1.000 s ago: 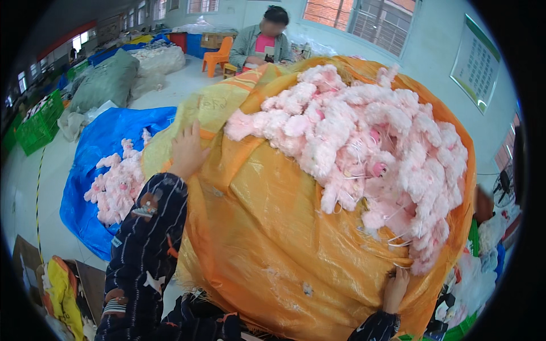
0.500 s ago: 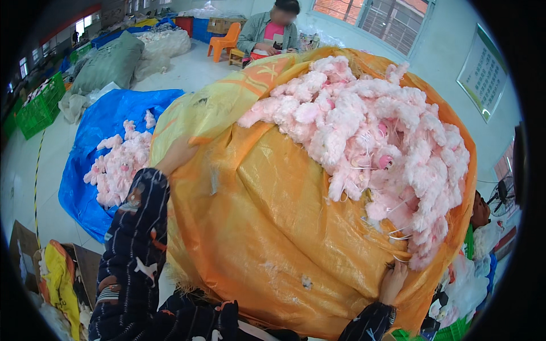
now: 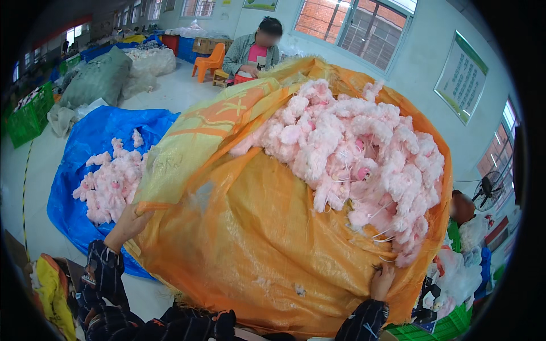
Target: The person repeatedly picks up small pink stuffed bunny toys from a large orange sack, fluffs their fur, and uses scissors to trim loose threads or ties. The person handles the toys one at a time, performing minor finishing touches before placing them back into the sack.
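A huge orange woven sack [image 3: 256, 238] fills the middle of the view, open at the top and heaped with several pink plush toys [image 3: 352, 148]. My left hand [image 3: 128, 224] grips the sack's folded yellow-orange edge on its left side. My right hand [image 3: 382, 279] clutches the sack's fabric low on the right, just under the overhanging plush. Both forearms wear dark patterned sleeves. A smaller pile of pink plush toys [image 3: 111, 182] lies on a blue tarp [image 3: 91, 142] to the left of the sack.
A seated person [image 3: 254, 50] works behind the sack beside an orange chair [image 3: 208, 59]. A grey-green stuffed sack [image 3: 99, 79] and white bags lie at the back left. Green crates [image 3: 28, 116] stand far left and a green crate [image 3: 449, 327] lower right. A fan [image 3: 486, 190] stands at right.
The sack has tipped farther toward me and to the right. My left hand has slid down its left side to the folded edge. My right hand keeps its hold low on the right.
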### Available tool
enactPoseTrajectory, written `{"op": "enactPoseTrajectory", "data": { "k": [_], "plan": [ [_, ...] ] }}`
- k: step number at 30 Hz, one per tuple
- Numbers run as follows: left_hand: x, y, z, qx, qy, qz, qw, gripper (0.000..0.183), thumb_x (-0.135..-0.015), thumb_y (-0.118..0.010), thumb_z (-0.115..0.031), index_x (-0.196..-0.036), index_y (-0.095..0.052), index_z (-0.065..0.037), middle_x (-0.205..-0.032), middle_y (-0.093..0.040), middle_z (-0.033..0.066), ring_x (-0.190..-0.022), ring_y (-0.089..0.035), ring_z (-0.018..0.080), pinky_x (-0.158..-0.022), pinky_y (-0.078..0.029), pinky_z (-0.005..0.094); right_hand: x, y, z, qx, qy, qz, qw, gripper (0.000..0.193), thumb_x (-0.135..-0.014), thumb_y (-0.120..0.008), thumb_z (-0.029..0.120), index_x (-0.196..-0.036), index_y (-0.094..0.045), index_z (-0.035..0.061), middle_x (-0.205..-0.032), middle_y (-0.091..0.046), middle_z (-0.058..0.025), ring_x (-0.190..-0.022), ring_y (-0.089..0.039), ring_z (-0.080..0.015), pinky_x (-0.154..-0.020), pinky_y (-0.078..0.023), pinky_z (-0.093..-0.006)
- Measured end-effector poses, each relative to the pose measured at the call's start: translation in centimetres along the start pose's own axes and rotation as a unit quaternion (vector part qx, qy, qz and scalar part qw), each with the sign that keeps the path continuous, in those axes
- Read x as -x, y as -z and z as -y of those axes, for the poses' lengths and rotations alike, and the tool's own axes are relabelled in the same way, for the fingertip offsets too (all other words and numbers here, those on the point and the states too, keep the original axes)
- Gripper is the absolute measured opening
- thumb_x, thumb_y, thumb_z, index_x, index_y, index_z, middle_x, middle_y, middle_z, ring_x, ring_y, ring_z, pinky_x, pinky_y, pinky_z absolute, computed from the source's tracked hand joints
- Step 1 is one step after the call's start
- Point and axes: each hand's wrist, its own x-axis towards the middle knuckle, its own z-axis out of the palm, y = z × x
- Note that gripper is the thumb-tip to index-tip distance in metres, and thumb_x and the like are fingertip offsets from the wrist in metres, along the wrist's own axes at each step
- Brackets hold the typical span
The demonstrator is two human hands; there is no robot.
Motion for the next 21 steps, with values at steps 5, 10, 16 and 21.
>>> {"op": "enactPoseTrajectory", "data": {
  "k": [5, 10, 16, 21],
  "plan": [
    [2.4, 0.6, 0.6, 0.102, 0.05, 0.012, 0.993, 0.026, -0.083, -0.051, -0.011, -0.106, -0.056, -0.001, -0.096, -0.061, 0.0052, -0.087, -0.054, 0.0125, -0.077, -0.043, 0.0264, -0.1, -0.8, -2.3, -0.037, -0.003, -0.028, 0.999, 0.026, -0.07, -0.05, -0.002, -0.095, -0.056, -0.0011, -0.089, -0.051, -0.0193, -0.087, -0.047, -0.0361, -0.079, -0.039, -0.0422],
    [4.4, 1.6, 1.8, 0.289, 0.083, 0.0, 0.954, 0.028, -0.087, -0.051, -0.013, -0.112, -0.053, 0.0, -0.107, -0.056, 0.0009, -0.095, -0.051, 0.0099, -0.082, -0.041, 0.0257, -1.0, -1.2, -2.8, -0.016, -0.024, -0.011, 1.0, 0.028, -0.071, -0.05, -0.003, -0.098, -0.057, -0.0008, -0.09, -0.052, -0.0193, -0.087, -0.047, -0.0363, -0.079, -0.039, -0.0417],
    [5.4, 2.7, 5.0, 0.393, 0.138, -0.007, 0.909, 0.034, -0.087, -0.05, -0.012, -0.119, -0.048, -0.002, -0.114, -0.053, 0.0042, -0.103, -0.05, 0.014, -0.088, -0.04, 0.0279, -2.1, -0.9, -4.8, -0.031, -0.013, 0.015, 0.999, 0.028, -0.071, -0.049, -0.004, -0.098, -0.056, -0.0022, -0.094, -0.052, -0.0192, -0.09, -0.047, -0.0358, -0.08, -0.039, -0.0406],
    [4.5, -0.5, 14.0, 0.248, 0.137, 0.089, 0.955, 0.032, -0.086, -0.05, -0.014, -0.115, -0.052, -0.002, -0.112, -0.055, 0.0064, -0.103, -0.051, 0.0154, -0.088, -0.041, 0.0295, -2.7, -1.6, -5.1, -0.017, -0.029, 0.019, 0.999, 0.026, -0.071, -0.047, -0.005, -0.096, -0.055, -0.0033, -0.095, -0.051, -0.0186, -0.091, -0.046, -0.0361, -0.081, -0.038, -0.0401]
  ]
}}
